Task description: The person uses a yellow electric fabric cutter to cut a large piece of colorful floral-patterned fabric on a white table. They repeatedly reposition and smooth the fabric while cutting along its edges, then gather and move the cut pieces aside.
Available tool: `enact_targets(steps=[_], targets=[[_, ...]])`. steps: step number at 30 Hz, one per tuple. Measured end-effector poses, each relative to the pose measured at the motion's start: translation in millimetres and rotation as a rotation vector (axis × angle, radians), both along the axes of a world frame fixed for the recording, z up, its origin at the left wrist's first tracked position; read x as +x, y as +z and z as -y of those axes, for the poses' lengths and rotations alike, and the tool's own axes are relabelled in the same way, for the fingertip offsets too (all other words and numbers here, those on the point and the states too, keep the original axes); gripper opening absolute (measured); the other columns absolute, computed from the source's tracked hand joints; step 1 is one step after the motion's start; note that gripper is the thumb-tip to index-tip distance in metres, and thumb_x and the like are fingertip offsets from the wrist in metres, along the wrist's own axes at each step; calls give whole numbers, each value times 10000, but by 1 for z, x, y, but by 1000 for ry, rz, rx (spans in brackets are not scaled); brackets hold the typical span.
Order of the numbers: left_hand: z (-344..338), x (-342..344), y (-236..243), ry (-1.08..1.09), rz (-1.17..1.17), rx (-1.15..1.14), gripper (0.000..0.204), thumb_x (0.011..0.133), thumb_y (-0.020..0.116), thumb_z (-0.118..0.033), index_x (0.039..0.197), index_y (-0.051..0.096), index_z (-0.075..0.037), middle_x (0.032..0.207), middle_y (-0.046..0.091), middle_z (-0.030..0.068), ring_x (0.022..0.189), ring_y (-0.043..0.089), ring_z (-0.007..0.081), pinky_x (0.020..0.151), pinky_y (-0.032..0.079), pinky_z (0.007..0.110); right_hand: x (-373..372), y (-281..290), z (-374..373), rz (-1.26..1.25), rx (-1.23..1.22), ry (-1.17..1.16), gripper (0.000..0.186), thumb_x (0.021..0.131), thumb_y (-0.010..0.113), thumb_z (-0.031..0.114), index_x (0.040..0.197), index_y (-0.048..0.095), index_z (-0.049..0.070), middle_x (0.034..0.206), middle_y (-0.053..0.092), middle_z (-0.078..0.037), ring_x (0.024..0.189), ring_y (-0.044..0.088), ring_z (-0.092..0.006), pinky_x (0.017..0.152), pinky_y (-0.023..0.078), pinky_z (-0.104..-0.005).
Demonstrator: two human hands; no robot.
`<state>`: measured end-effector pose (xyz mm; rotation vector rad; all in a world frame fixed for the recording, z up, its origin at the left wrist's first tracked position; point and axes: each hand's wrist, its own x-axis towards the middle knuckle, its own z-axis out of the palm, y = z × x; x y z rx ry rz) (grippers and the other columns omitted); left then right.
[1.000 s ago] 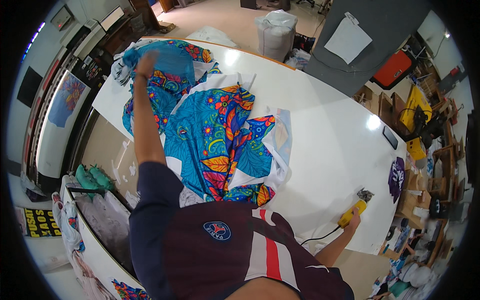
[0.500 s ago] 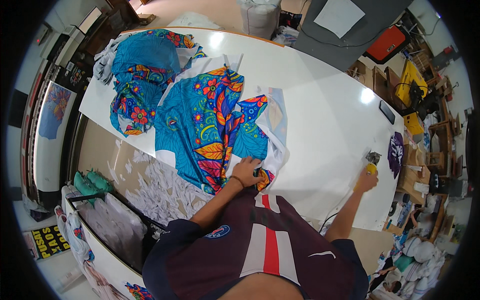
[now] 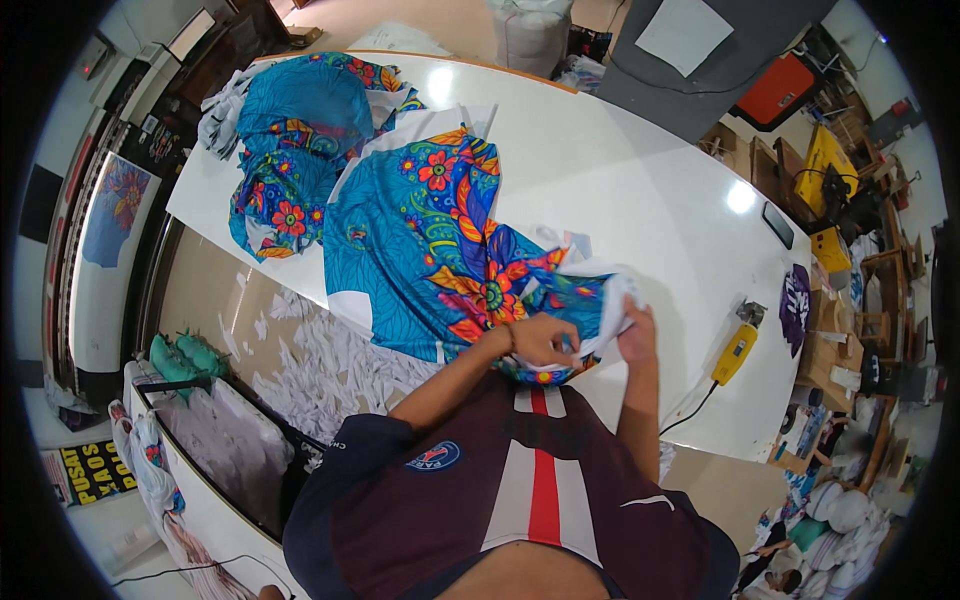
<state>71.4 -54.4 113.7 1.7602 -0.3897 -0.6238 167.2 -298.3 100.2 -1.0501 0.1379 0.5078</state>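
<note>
A turquoise fabric with bright flower and leaf prints and white margins [image 3: 405,250] lies spread on the white table in front of me. My left hand [image 3: 543,342] is closed on its near right part, close to my body. My right hand [image 3: 637,335] grips the white edge at the fabric's right end, which is lifted and folded over. To the right, a yellow corded electric cutter [image 3: 738,352] with a metal head lies on the table, apart from both hands.
More printed fabric [image 3: 300,110] is heaped on the far left of the table [image 3: 620,180]. A phone [image 3: 777,226] and a purple cloth piece [image 3: 793,310] lie at the right edge. White scraps [image 3: 320,350] cover the floor at left, beside a bin of pale material [image 3: 220,450].
My right hand has let go of the yellow cutter and moved left to the fabric's white edge. The fabric's right end is now lifted and folded; my left hand has shifted slightly right.
</note>
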Motion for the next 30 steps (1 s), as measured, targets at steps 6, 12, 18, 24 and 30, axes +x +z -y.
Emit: enact_targets(steps=[6, 12, 18, 24, 30], targets=[[-55, 29, -6, 663, -526, -284, 777, 931, 649, -689, 1260, 616, 14, 1006, 735, 180, 793, 766, 240, 622, 632, 346, -17, 80, 55, 178, 483, 69, 731, 900, 625, 139, 1571, 372, -2, 1510, 524, -170, 1435, 481, -347, 1211, 366, -548], [-54, 88, -41, 734, -444, -208, 767, 895, 674, -538, 1392, 583, 40, 1184, 693, 153, 1019, 667, 220, 878, 543, 350, -92, 68, -1, 78, -127, 770, 707, 878, 800, 190, 1456, 466, -44, 1352, 626, -182, 1230, 617, -331, 1081, 473, -434], [-19, 75, -9, 735, 129, -65, 799, 833, 701, -82, 1561, 397, 47, 1526, 526, 199, 1432, 490, 275, 1182, 402, 367, -72, 140, -70, 724, -211, 1191, 428, 889, 795, 288, 1194, 699, 4, 1109, 742, -150, 1074, 691, -263, 997, 511, -399], [-2, 4, 106, 142, -66, -391, 479, 1001, 640, -45, 1468, 562, 21, 1258, 701, 48, 1119, 616, 102, 991, 505, 281, -8, 114, -13, 902, -192, 267, 620, 721, 893, 148, 1293, 670, 60, 1494, 515, -163, 1342, 539, -316, 1102, 463, -475], [-19, -27, 232, -361, 514, -471, 316, 931, 779, -147, 1196, 727, 17, 970, 738, 176, 760, 721, 298, 662, 550, 374, -7, 45, -7, 665, -529, 218, 313, 1003, 503, 186, 1170, 708, 19, 1121, 709, -91, 1055, 643, -194, 925, 506, -323]])
